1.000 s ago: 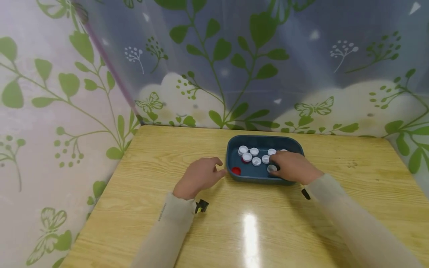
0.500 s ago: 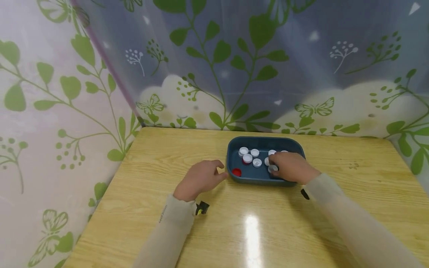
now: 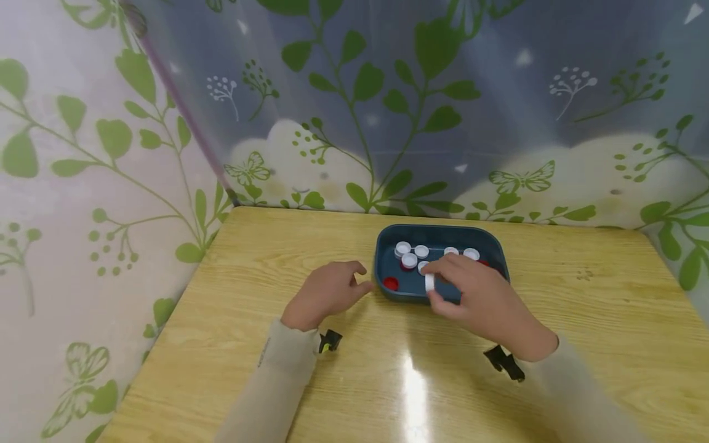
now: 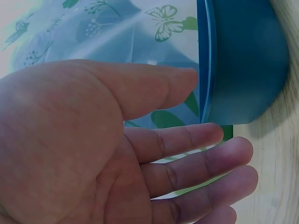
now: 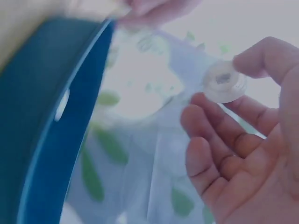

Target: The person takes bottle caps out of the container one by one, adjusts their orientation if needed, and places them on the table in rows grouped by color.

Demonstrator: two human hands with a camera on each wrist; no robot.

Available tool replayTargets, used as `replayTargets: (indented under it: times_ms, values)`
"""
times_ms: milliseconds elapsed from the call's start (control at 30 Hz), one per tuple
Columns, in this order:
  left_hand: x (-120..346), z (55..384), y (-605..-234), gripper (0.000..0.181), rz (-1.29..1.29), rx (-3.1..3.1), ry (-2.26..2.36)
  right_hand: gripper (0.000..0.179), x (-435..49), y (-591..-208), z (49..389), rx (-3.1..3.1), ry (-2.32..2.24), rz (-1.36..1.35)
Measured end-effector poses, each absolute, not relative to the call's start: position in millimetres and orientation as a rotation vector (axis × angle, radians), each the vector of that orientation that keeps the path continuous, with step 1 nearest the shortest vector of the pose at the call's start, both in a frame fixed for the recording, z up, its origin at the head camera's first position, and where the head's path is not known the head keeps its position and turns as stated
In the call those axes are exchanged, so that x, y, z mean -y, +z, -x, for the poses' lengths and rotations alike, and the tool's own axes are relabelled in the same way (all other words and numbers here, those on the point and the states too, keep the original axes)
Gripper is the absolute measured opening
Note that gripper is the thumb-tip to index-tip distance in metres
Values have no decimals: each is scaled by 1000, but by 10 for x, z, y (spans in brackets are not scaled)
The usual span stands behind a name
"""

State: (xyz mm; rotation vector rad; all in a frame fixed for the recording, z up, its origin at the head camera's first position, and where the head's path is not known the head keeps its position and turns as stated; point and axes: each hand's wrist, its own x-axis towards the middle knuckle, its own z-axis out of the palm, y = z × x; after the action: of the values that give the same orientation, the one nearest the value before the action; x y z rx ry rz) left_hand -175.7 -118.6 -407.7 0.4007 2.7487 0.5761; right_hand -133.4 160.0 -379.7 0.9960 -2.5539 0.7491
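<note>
A dark blue tray (image 3: 388,294) holds several round white caps and some red ones. My right hand (image 3: 479,298) is raised over its front edge, pinching one white bottle cap (image 5: 225,83) on edge between thumb and fingers. Just left of the tray hovers my left hand (image 3: 327,292), its fingers loosely bent and nothing in them. In the left wrist view the left fingertips (image 4: 236,151) lie close to the tray's outer wall; whether they touch it I cannot tell. Inside the tray, a red cap (image 3: 391,283) lies in the near left corner, and a white cap (image 3: 471,254) sits at the far right.
The tray stands toward the back of a wooden table (image 3: 266,246), near a patterned cloth backdrop (image 3: 354,123). A similar cloth (image 3: 94,203) hangs along the left side. Small black devices (image 3: 330,341) are strapped at both wrists.
My right hand has lifted a white cap from the right part of the tray and moved it toward the front left. The left hand has hardly moved.
</note>
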Motion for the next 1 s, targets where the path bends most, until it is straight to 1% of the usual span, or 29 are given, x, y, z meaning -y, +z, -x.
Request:
replayTargets:
  times_ms: [133, 200, 267, 333, 400, 533, 700, 767, 833, 1000]
  values:
    - [1191, 1755, -4066, 45, -395, -2765, 563, 26, -1366, -3794, 1082, 2594, 1106, -1025]
    - [1201, 1754, -4052, 45, -396, -2774, 563, 31, -1253, -3807, 984, 2630, 1230, -996]
    - [1216, 1753, -4030, 44, -398, -2782, 563, 37, -1152, -3847, 923, 2668, 1253, -970]
    - [1231, 1757, -4012, 43, -401, -2788, 562, 41, -1064, -3914, 897, 2713, 1175, -976]
    - [1243, 1766, -3997, 43, -408, -2791, 566, 39, -990, -4009, 900, 2763, 1046, -1018]
    - [1252, 1783, -3995, 46, -440, -2759, 578, 26, -907, -4197, 922, 2808, 823, -1127]
    - [1250, 1782, -3996, 48, -448, -2703, 574, 13, -891, -4367, 940, 2857, 697, -1149]
    - [1251, 1776, -3994, 49, -453, -2690, 579, 12, -889, -4424, 945, 2887, 653, -1153]
    - [1257, 1767, -3994, 45, -466, -2690, 587, 14, -887, -4469, 950, 2909, 626, -1165]
    - [1284, 1743, -3998, 23, -497, -2728, 588, 14, -882, -4534, 965, 2896, 597, -1170]
